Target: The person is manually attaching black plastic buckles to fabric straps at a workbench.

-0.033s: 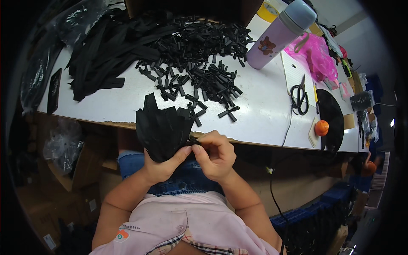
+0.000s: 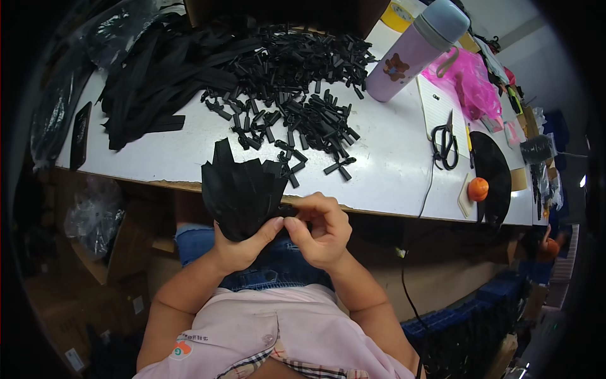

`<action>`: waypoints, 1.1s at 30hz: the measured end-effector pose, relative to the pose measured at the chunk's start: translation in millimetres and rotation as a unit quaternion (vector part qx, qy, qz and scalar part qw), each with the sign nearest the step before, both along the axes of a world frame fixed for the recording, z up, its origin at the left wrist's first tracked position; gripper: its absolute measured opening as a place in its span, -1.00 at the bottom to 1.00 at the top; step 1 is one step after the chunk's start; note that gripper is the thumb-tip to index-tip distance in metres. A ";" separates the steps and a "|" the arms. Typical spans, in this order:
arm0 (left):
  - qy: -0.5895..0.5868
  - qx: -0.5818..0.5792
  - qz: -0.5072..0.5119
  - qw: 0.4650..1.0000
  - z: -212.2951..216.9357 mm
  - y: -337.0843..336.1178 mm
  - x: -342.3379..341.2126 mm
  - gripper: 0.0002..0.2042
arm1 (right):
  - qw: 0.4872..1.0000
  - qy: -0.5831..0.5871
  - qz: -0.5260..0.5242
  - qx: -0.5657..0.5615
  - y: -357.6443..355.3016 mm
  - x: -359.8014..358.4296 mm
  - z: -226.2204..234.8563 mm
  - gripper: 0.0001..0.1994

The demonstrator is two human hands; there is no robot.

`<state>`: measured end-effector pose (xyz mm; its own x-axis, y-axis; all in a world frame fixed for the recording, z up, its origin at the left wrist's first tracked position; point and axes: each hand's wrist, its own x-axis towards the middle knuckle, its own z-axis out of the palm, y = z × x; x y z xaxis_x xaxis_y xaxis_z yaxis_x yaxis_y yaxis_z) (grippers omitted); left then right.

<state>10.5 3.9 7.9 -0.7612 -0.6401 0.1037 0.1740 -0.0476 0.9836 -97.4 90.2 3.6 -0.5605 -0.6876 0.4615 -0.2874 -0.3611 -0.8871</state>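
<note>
The left hand clamps a fanned bundle of black strips upright just below the white table edge; the right hand, alongside, pinches the bundle's lower right corner; strips' long axes point away.

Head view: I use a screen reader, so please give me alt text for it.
Both hands meet at a fanned bundle of black strips, the left hand gripping its base, the right hand pinching beside it. Beyond, a white table holds a pile of black pieces, a lilac bottle and scissors.
</note>
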 end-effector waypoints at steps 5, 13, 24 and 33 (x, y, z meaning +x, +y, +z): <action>0.005 -0.001 0.000 1.000 -3.1 -0.6 1.7 -0.81 | 0.997 0.044 0.047 0.049 3.4 -11.3 4.2 -0.84; 0.014 -0.073 -0.004 0.997 1.1 -3.1 5.1 -0.85 | 0.985 -0.001 0.133 0.108 4.8 -12.6 8.8 -0.87; -0.044 0.058 -0.031 0.997 -5.5 -13.5 2.3 -0.82 | 0.942 0.326 -0.076 0.020 -14.3 -4.0 17.4 -0.68; 0.029 0.106 -0.091 0.990 -3.0 -20.1 14.4 -0.73 | 0.936 -0.282 0.191 0.088 2.4 3.0 7.5 -0.95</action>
<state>24.9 -16.2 4.9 -0.8627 -0.5050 0.0283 0.1987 -0.2870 0.9371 -94.4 92.6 11.1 -0.3784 -0.9252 0.0276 0.3643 -0.1763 -0.9144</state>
